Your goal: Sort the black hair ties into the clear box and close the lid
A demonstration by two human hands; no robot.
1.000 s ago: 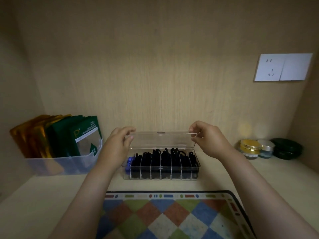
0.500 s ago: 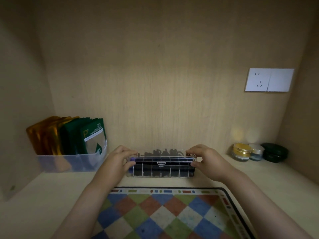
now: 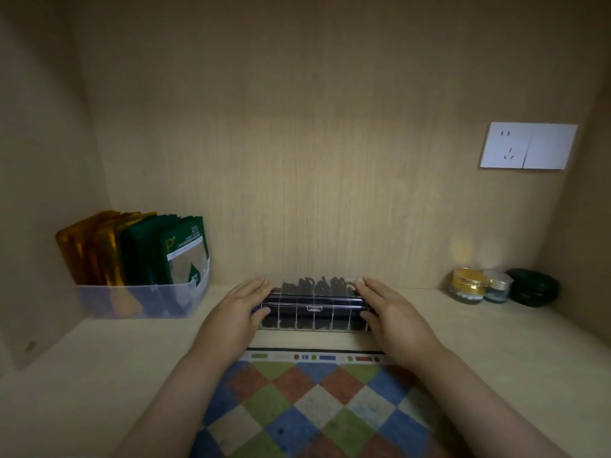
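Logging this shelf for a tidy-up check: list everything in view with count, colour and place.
clear box: one, clear, lid down, shelf middle
black hair ties: many, black, inside the clear box
mat: one, checked multicolour, front
bin: one, translucent, left
sachets: several, gold and green, upright in bin
jars: two, gold-lidded and silver-lidded, right
case: one, dark green, far right
socket plate: one, white, back wall
left hand: one, flat on box's left end
right hand: one, flat on box's right end

We found bare shelf (image 3: 99, 375) free on both sides of the box (image 3: 314, 314), bounded by the bin (image 3: 139, 300) at left, the jars (image 3: 469, 285) at right and the wall (image 3: 314, 193) close behind.
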